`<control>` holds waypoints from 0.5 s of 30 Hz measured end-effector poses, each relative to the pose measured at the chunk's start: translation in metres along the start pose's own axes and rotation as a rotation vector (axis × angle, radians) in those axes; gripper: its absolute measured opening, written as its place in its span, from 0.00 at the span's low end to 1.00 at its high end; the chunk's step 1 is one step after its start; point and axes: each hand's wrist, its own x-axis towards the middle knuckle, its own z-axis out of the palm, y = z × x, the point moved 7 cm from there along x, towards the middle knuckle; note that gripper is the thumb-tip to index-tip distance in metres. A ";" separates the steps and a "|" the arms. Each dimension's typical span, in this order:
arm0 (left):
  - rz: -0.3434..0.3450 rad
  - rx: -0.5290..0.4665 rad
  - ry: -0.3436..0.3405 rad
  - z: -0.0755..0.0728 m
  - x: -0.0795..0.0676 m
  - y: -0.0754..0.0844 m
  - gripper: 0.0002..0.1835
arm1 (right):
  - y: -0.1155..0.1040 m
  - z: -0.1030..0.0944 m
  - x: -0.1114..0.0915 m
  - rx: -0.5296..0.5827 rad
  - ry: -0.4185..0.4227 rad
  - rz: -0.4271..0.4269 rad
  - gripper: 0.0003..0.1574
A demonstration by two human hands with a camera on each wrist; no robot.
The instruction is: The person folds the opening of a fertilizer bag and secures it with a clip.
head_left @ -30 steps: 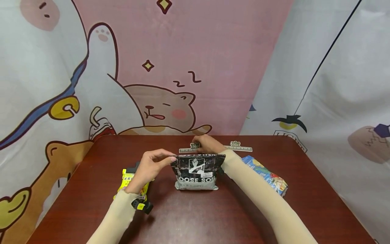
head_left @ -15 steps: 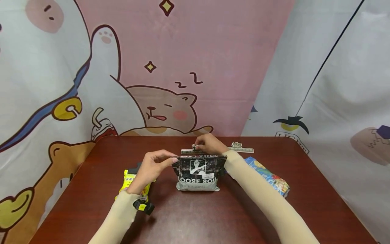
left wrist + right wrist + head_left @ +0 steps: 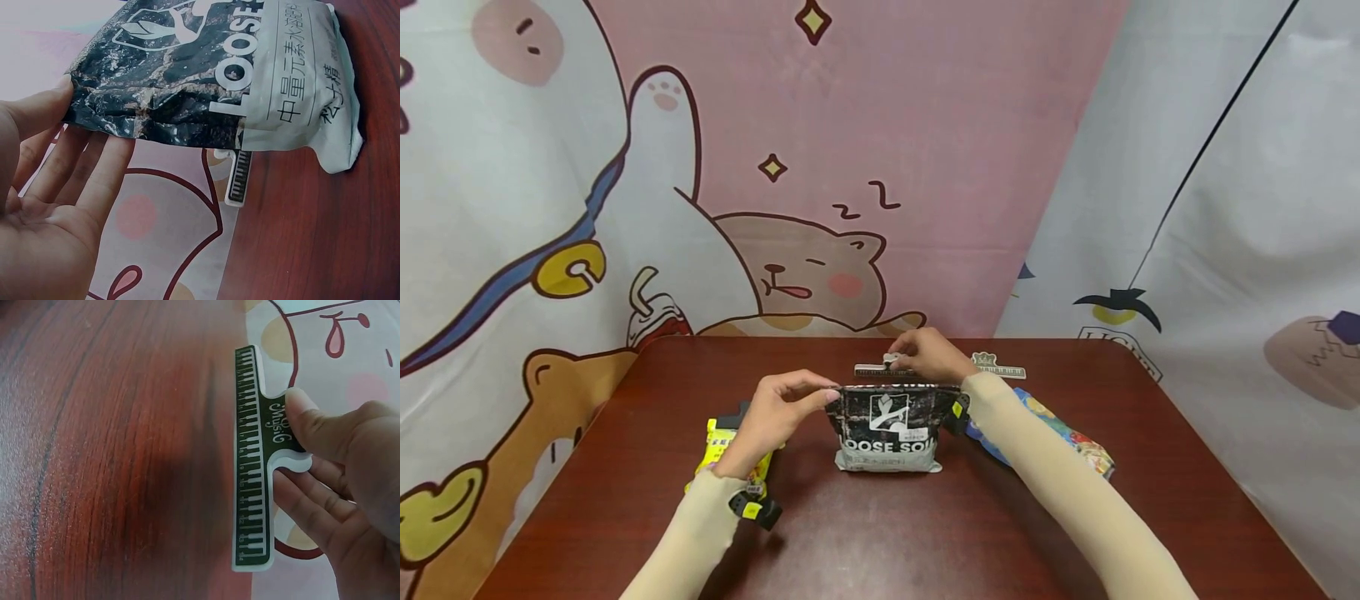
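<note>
A black-and-white plastic bag of soil additive (image 3: 887, 454), lettered "LOOSE SOIL", stands upright at the middle of the table. My left hand (image 3: 782, 408) pinches its upper left corner; in the left wrist view the thumb lies on the printed front and the fingers behind. Beyond the bag, my right hand (image 3: 934, 354) holds a green-and-white sheet-music clip (image 3: 251, 469) with a piano-key pattern. The right wrist view shows the thumb on the clip's "Music" tab and the fingers beneath. In the head view the bag's top edge runs just below this clip.
A second piano-key clip (image 3: 1000, 370) lies at the back right of the table (image 3: 880, 542). To the left, partly behind the left forearm, is a yellow packet (image 3: 718, 442) with a dark clip at its top. A blue packet (image 3: 1075, 437) lies to the right, partly covered by the right sleeve.
My right hand has picked up the piano-key clip and moved slightly right with it. The left hand keeps its pinch on the bag, and the view has shifted a little.
</note>
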 end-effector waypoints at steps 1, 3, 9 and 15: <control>-0.002 0.001 -0.001 0.000 0.000 0.000 0.07 | 0.000 -0.001 -0.001 -0.010 0.007 0.001 0.11; -0.007 0.005 -0.001 0.000 0.000 0.000 0.07 | 0.000 -0.004 -0.003 -0.011 0.019 0.003 0.11; -0.007 0.005 -0.004 0.000 0.000 0.001 0.07 | 0.004 -0.011 -0.011 0.021 0.058 0.024 0.09; -0.005 0.006 -0.002 0.000 -0.001 0.001 0.07 | 0.008 -0.019 -0.020 0.044 0.103 0.029 0.08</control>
